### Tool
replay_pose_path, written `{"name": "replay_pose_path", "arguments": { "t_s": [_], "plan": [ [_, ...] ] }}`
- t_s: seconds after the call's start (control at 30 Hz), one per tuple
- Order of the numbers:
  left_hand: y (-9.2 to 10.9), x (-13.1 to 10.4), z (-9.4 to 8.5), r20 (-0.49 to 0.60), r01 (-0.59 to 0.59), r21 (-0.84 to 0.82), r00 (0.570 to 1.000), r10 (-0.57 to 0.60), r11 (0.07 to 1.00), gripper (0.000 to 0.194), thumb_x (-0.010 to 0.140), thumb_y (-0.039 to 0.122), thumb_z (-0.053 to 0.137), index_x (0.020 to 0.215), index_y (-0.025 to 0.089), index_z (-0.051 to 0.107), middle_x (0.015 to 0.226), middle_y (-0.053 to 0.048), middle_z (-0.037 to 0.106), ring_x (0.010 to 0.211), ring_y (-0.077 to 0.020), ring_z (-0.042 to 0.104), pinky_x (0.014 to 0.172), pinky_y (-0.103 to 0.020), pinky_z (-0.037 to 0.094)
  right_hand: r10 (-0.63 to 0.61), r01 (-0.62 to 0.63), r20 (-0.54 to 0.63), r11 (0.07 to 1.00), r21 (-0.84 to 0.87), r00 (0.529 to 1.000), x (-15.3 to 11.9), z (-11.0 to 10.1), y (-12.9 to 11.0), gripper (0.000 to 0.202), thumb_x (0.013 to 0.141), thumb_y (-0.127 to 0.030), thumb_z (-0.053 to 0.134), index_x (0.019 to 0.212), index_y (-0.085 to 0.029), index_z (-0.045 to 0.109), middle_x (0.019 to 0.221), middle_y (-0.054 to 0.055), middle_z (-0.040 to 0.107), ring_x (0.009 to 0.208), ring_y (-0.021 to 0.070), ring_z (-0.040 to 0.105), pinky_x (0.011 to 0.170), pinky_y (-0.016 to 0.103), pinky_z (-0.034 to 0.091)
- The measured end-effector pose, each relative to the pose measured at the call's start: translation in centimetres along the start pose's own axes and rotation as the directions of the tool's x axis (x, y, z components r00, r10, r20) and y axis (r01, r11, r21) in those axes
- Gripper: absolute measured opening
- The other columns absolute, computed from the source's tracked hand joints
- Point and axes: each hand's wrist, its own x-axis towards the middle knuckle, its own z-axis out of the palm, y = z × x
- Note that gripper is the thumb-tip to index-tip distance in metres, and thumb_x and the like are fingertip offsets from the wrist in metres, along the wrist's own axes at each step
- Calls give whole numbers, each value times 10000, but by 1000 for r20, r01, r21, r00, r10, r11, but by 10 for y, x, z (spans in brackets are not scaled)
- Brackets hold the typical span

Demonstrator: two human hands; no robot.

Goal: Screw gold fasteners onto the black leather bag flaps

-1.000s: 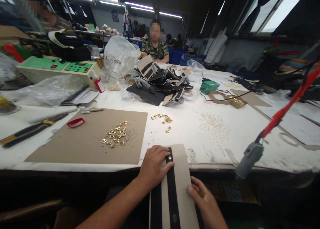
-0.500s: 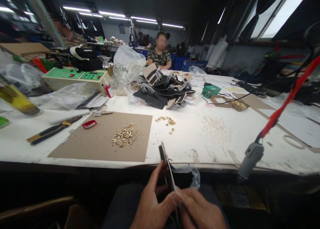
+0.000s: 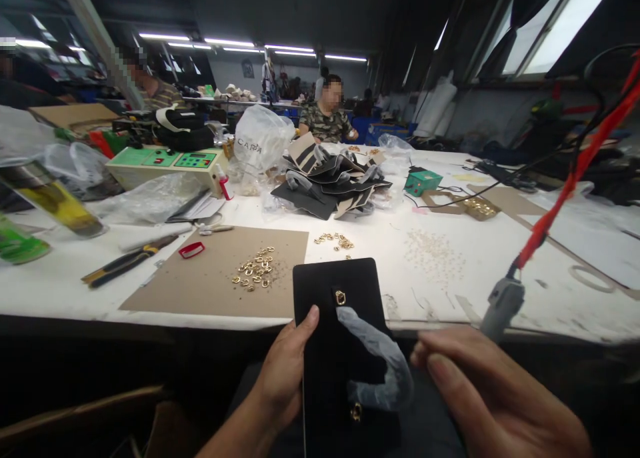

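Note:
A black flat panel (image 3: pixel 325 351) stands tilted over the table's front edge, its face toward me. My left hand (image 3: pixel 285 371) grips its left edge, thumb on the front. On the panel are an upper gold ring (image 3: pixel 341 298) and a lower gold ring (image 3: pixel 356 413), with a handle wrapped in clear plastic (image 3: pixel 395 365) curving out to the right between them. My right hand (image 3: pixel 495 391) is right of the handle, apart from it, with its fingers bent together; whether anything small is between them is hidden.
Gold rings (image 3: pixel 255 269) lie on a brown board (image 3: pixel 200 285), beside pliers (image 3: pixel 130 258). Black panels (image 3: pixel 330 178) are piled mid-table. A grey tool (image 3: pixel 504 301) hangs from a red-wrapped cord at right. A person in camouflage (image 3: pixel 325 119) sits opposite.
The panel has turned from edge-on to face me, showing its rings and handle. My right hand has come off it and moved right. My left hand still holds it.

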Motion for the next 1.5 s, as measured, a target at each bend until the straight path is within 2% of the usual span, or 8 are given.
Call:
{"name": "replay_pose_path", "arguments": {
  "t_s": [0.23,0.47,0.7,0.9,1.07,1.17,1.3,1.5],
  "plan": [
    [12,25,7,149,248,-104,961,-231,963,514,1016,435,588,1270,1,697,1080,-224,810,966,-332,805,988,-452,620,531,-542,140,838,63,836,-25,23,70,489,933,-557,681,1298,-232,682,1252,112,739,1079,290,742,905,403,632],
    [16,46,17,129,258,-110,961,-244,960,527,1049,428,502,1324,12,670,990,-192,828,877,-307,814,948,-443,630,210,-208,3,970,-126,978,-78,19,76,356,917,-385,734,1254,-280,686,1268,79,690,1147,281,681,1015,456,568],
    [10,56,37,98,249,-82,966,-241,965,512,1040,433,515,1322,36,672,949,-182,829,807,-295,812,898,-440,641,520,-519,64,854,-24,852,-76,32,86,352,897,-481,712,1182,-273,732,1275,55,697,1197,271,657,1053,419,527],
    [-23,45,25,199,166,136,961,-191,977,467,924,406,733,1263,85,717,1062,-184,821,888,-310,802,869,-412,632,680,-681,59,719,141,731,-66,38,104,435,887,-580,708,1132,-223,751,1068,71,764,1011,290,709,972,457,554],
    [-48,42,15,269,45,244,956,-113,969,413,872,320,795,1207,86,744,1114,-172,811,962,-294,780,923,-374,593,375,-388,-106,908,-157,921,-62,36,115,354,919,-518,704,1136,-246,768,1391,114,626,1299,331,574,1131,543,419],
    [-53,42,17,301,-29,262,952,-53,965,407,904,380,765,1205,106,753,1096,-147,814,940,-282,769,918,-375,582,128,-150,-90,937,-314,988,-63,34,113,248,949,-462,718,1085,-264,779,1249,103,672,1202,305,599,1036,511,450],
    [-53,39,22,323,-113,326,946,2,938,406,923,439,743,1160,111,774,1059,-127,814,916,-261,751,887,-337,570,130,-123,0,943,-310,992,-58,38,104,203,964,-454,720,1026,-268,772,935,49,704,924,250,636,849,418,462],
    [-53,37,19,291,-130,366,956,20,921,379,917,461,747,1087,125,794,955,-98,808,828,-226,720,798,-290,558,411,-409,65,912,-45,909,-52,45,94,173,942,-385,750,855,-237,728,888,19,696,837,204,661,777,331,513]
  ]
}}
